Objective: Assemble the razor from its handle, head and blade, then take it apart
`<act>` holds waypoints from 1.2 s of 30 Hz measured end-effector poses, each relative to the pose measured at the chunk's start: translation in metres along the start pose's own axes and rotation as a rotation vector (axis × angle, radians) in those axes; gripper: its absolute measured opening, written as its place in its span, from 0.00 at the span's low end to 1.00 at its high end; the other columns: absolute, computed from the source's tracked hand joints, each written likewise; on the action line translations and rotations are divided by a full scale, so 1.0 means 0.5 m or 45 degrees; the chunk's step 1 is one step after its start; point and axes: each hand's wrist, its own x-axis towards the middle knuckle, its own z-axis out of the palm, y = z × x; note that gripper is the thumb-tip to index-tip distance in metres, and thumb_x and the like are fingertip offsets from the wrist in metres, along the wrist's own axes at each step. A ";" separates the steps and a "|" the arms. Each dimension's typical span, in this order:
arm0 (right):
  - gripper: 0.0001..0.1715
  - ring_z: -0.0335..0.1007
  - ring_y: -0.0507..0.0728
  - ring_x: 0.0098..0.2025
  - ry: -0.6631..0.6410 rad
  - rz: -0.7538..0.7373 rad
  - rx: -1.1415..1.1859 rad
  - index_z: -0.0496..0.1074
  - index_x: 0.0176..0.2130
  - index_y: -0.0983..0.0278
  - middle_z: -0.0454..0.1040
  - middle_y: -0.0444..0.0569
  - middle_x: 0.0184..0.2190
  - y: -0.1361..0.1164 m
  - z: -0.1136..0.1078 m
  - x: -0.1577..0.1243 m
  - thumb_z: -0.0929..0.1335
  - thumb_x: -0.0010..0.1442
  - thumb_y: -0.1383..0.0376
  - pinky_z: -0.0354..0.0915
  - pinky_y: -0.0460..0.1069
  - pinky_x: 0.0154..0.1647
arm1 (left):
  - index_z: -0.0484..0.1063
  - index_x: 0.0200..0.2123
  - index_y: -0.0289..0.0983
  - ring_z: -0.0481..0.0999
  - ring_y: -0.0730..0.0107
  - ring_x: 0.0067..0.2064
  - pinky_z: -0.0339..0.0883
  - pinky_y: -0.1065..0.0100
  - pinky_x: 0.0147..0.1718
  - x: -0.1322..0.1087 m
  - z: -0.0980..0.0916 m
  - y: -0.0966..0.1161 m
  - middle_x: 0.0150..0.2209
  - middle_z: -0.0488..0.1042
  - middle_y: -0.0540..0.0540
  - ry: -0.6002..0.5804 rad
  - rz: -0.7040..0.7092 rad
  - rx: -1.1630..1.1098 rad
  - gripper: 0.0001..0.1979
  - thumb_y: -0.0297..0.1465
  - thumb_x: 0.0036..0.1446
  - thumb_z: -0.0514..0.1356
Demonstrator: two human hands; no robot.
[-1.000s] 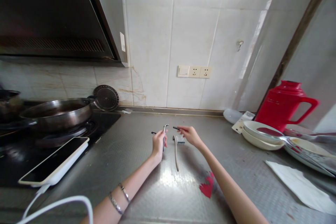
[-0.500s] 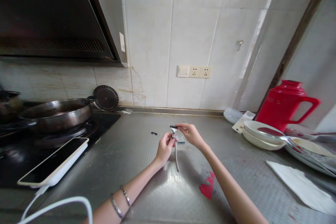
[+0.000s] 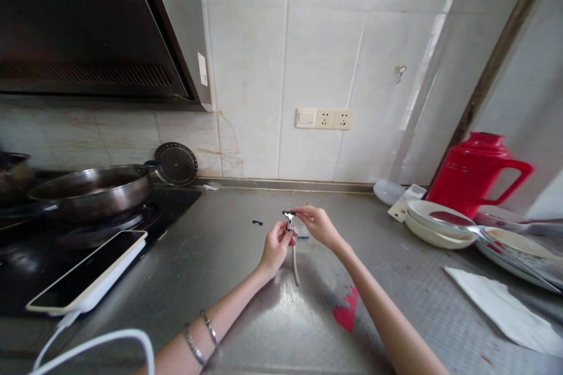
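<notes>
Over the metal counter (image 3: 211, 281), my left hand (image 3: 273, 251) is closed around the neck of a razor (image 3: 289, 221), its silver head upward. The razor's pale grey handle (image 3: 295, 266) hangs down below my fingers. At the top, my right hand (image 3: 321, 227) pinches the right end of the black blade cartridge (image 3: 287, 212) on the razor's head. A second small black cartridge (image 3: 257, 223) lies on the counter to the left. Behind my hands sits a small clear case (image 3: 302, 237), partly covered by my fingers.
To the left, a steel pan (image 3: 94, 190) stands on the stove, with a phone (image 3: 88, 272) and white cable (image 3: 109, 337) nearer. At right are a red thermos (image 3: 468, 176), stacked bowls (image 3: 435, 231) and a white paper (image 3: 501, 310). A red patch (image 3: 346, 312) marks the counter.
Both hands keep their hold on the razor and its cartridge, with almost no movement. The whole view has shifted very slightly.
</notes>
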 end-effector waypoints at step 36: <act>0.14 0.70 0.56 0.37 -0.038 -0.013 0.070 0.74 0.37 0.65 0.77 0.51 0.33 0.006 0.000 -0.004 0.61 0.57 0.68 0.63 0.49 0.40 | 0.65 0.35 0.33 0.70 0.75 0.22 0.63 0.72 0.22 0.010 -0.006 -0.019 0.26 0.73 0.47 -0.029 -0.046 0.050 0.11 0.33 0.49 0.58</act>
